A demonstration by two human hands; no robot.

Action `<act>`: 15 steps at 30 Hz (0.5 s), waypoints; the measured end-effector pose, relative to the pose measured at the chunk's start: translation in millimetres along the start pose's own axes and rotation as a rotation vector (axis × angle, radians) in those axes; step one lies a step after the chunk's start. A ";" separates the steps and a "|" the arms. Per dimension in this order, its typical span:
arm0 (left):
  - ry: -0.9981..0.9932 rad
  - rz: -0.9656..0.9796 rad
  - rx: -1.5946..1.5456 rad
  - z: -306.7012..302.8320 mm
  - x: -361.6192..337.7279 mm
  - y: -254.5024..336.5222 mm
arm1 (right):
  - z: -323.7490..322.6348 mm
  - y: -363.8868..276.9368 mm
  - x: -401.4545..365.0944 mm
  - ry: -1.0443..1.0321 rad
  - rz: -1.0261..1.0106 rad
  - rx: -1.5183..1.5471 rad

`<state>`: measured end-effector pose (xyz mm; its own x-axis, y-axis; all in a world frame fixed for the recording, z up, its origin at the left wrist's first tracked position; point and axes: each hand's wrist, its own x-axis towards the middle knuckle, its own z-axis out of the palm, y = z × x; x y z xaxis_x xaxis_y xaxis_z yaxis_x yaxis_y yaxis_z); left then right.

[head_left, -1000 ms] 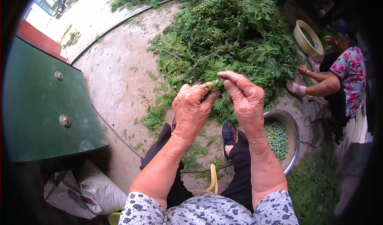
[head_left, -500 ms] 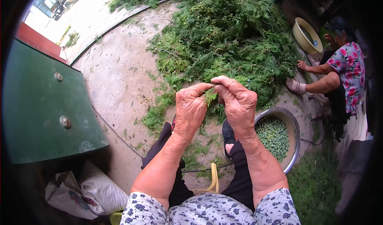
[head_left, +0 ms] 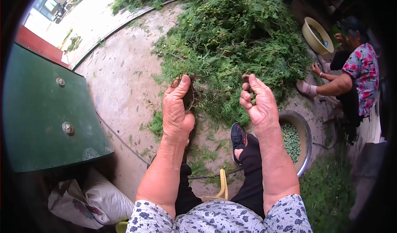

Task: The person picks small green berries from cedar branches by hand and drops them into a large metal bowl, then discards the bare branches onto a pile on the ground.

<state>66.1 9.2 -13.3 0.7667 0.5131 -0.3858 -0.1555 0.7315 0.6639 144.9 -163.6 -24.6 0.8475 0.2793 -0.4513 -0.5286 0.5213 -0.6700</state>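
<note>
My left hand (head_left: 178, 105) is closed around an evergreen branch (head_left: 194, 90), whose brown stems and flat green sprays stick out to the right of the palm. My right hand (head_left: 259, 98) is curled with its thumb and forefinger together at the top, and small green cones (head_left: 253, 98) show inside the fingers. A gap separates the two hands. Beside my right forearm stands a metal basin (head_left: 307, 129) holding many pale green cones (head_left: 291, 142). Just beyond both hands rises a big heap of cut evergreen branches (head_left: 240, 34).
At the right a seated person (head_left: 362, 76) reaches toward the heap, near a cream-coloured basin (head_left: 308, 28). A green metal panel (head_left: 49, 109) stands at left, with white sacks (head_left: 105, 198) below it. A cable (head_left: 120, 140) crosses the floor. Loose sprigs lie around my shoes.
My hands have moved apart from where they met over a green sprig. The left now shows a branch, and cones show in the right. The other person's hand has shifted slightly.
</note>
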 end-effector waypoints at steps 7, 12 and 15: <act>-0.063 -0.017 -0.079 -6.6 1.6 -1.3 | 3.7 15.0 4.0 -0.149 0.146 -0.120; -0.069 -0.037 -0.059 -6.1 1.1 -1.3 | 12.7 14.1 -4.3 -0.252 0.090 -0.173; -0.051 -0.037 0.002 -6.9 2.9 -2.5 | 11.8 15.6 -5.4 -0.211 0.063 -0.054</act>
<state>64.5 11.9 -20.4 0.8025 0.4625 -0.3768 -0.1257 0.7486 0.6510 132.6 -147.5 -25.6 0.8009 0.4754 -0.3642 -0.5781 0.4553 -0.6771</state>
